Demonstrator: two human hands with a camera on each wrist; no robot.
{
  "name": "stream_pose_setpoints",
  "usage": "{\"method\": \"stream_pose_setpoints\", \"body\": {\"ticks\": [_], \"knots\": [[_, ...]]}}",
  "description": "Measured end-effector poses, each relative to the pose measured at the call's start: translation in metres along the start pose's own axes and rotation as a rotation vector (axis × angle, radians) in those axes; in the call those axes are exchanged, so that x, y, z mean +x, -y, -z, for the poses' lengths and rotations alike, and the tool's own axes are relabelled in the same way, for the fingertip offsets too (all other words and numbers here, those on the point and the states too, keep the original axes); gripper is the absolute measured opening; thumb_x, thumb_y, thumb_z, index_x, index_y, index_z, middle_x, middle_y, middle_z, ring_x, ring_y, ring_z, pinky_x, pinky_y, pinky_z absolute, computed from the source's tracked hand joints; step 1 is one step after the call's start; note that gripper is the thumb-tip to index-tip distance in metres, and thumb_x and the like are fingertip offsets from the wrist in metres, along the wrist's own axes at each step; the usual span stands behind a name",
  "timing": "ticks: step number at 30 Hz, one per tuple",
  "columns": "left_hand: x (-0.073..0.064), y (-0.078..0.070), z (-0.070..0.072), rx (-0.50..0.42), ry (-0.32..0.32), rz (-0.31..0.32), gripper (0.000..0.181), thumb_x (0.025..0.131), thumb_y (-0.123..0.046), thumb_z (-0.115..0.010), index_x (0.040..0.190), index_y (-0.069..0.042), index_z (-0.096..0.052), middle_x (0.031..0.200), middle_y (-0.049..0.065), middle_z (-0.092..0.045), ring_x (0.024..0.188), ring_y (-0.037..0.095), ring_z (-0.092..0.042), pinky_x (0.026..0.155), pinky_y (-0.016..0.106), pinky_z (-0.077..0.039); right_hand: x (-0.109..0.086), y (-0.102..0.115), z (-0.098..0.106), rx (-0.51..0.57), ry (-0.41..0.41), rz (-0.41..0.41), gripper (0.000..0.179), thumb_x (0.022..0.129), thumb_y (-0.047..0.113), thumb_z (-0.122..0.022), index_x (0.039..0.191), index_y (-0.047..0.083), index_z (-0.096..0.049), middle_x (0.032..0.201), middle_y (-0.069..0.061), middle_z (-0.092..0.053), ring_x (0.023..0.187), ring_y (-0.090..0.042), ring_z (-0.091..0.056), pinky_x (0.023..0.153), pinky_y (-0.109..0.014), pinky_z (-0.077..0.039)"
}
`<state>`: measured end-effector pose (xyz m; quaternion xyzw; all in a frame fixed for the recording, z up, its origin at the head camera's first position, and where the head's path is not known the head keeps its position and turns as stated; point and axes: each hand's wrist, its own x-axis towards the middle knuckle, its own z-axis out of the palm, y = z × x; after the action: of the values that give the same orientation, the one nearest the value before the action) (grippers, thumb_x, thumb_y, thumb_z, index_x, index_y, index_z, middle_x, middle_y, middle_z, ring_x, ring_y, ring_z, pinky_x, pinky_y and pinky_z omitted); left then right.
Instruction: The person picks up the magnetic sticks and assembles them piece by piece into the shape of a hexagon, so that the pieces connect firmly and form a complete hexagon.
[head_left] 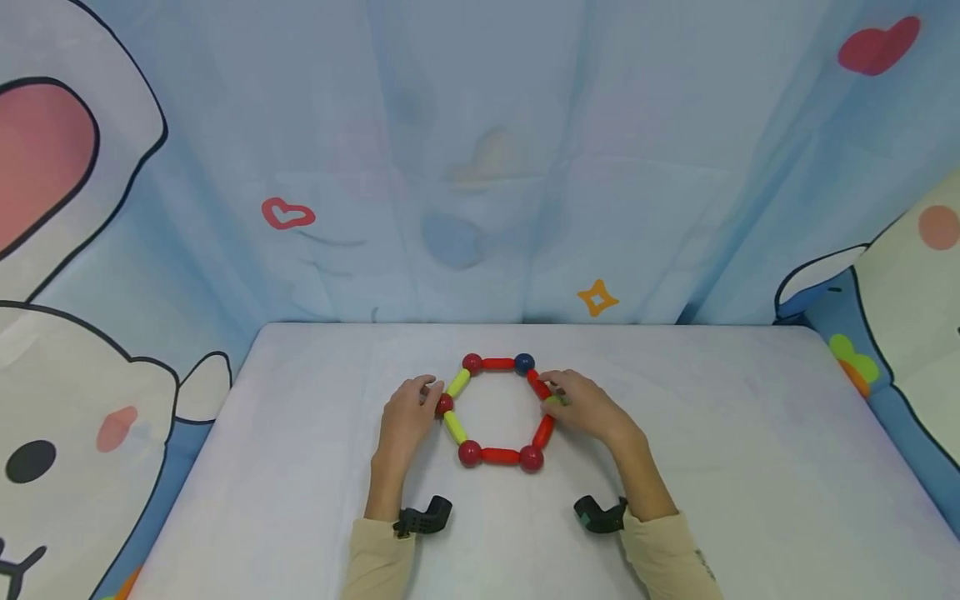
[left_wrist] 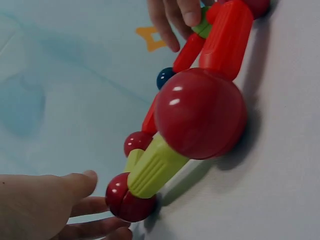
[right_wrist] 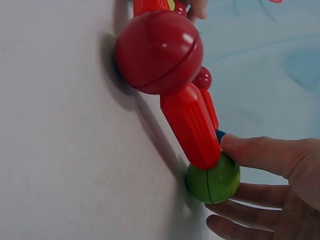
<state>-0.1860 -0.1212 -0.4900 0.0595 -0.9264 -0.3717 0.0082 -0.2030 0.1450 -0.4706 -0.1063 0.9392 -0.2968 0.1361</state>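
Observation:
A six-sided ring of magnetic rods and balls lies on the white table (head_left: 300, 533). My left hand (head_left: 408, 412) is beside the leftmost red ball (head_left: 445, 403); in the left wrist view its fingers reach behind that ball, with the thumb raised apart from it. Across the ring, my right hand (head_left: 588, 406) holds the green ball (right_wrist: 213, 179) between thumb and fingers. Two yellow-green rods (head_left: 456, 427) meet at the left ball, and red rods (head_left: 543, 432) make up the other sides. A dark blue ball (head_left: 524, 363) forms the far right corner.
Behind the table's far edge hangs a light blue printed curtain (head_left: 480, 167). Black wrist-worn cameras (head_left: 426, 516) sit at both sleeve cuffs, close above the tabletop. More red balls (head_left: 531, 458) form the ring's near corners and its far left one.

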Motion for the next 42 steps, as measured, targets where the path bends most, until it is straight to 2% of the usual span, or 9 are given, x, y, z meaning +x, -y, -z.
{"method": "stream_pose_setpoints", "body": {"ticks": [9,22,26,30,33,36,42], "knots": [[0.001,-0.001,0.001,0.010,0.083,-0.035,0.034,0.097,-0.031,-0.057,0.123,-0.011,-0.065,0.105,0.008,-0.066,0.089,0.019,-0.060,0.076,0.031,-0.055,0.003,0.000,0.005,0.011,0.013,-0.015,0.044,0.089,0.016,-0.068,0.130,0.002,-0.057,0.121,-0.018,-0.064,0.111,-0.032,-0.061,0.090,-0.044,-0.056],[0.001,0.002,-0.002,0.017,0.077,-0.042,0.032,0.097,-0.031,-0.058,0.121,-0.011,-0.066,0.102,0.007,-0.066,0.086,0.018,-0.059,0.075,0.031,-0.054,0.006,0.002,0.002,0.008,0.030,-0.030,0.044,0.090,0.015,-0.066,0.131,0.002,-0.056,0.118,-0.016,-0.065,0.105,-0.028,-0.062,0.090,-0.042,-0.056],[0.003,0.001,-0.004,0.041,0.064,-0.094,0.034,0.098,-0.030,-0.056,0.128,-0.017,-0.063,0.108,0.006,-0.065,0.092,0.018,-0.058,0.080,0.033,-0.054,0.006,0.002,0.005,0.002,0.021,-0.030,0.045,0.089,0.014,-0.067,0.131,0.002,-0.055,0.117,-0.017,-0.065,0.104,-0.028,-0.062,0.089,-0.043,-0.056],[0.004,0.002,-0.007,0.085,0.088,-0.220,0.036,0.099,-0.025,-0.054,0.135,-0.023,-0.057,0.125,0.006,-0.060,0.107,0.021,-0.055,0.086,0.034,-0.054,0.006,0.001,0.005,0.010,0.026,-0.036,0.045,0.089,0.016,-0.068,0.131,0.002,-0.055,0.118,-0.017,-0.065,0.105,-0.028,-0.062,0.090,-0.043,-0.056],[0.004,0.003,-0.009,0.100,0.130,-0.304,0.038,0.100,-0.022,-0.052,0.137,-0.023,-0.055,0.135,0.007,-0.055,0.116,0.023,-0.054,0.089,0.036,-0.053,0.006,0.000,0.005,0.014,0.031,-0.033,0.045,0.089,0.017,-0.068,0.130,0.003,-0.056,0.117,-0.017,-0.066,0.105,-0.029,-0.062,0.089,-0.043,-0.056],[0.003,0.002,-0.010,0.104,0.143,-0.324,0.038,0.100,-0.021,-0.051,0.138,-0.023,-0.054,0.140,0.006,-0.052,0.124,0.023,-0.052,0.096,0.037,-0.052,0.005,-0.001,0.007,0.020,0.032,-0.036,0.045,0.089,0.017,-0.068,0.130,0.003,-0.056,0.118,-0.018,-0.065,0.107,-0.031,-0.062,0.089,-0.044,-0.056],[0.002,-0.002,-0.006,0.083,0.111,-0.292,0.038,0.101,-0.020,-0.050,0.138,-0.021,-0.054,0.145,0.005,-0.050,0.131,0.025,-0.049,0.104,0.041,-0.048,0.004,-0.005,0.015,0.021,0.030,-0.038,0.047,0.090,0.021,-0.067,0.131,0.002,-0.055,0.121,-0.019,-0.064,0.112,-0.034,-0.060,0.091,-0.047,-0.055]]}}
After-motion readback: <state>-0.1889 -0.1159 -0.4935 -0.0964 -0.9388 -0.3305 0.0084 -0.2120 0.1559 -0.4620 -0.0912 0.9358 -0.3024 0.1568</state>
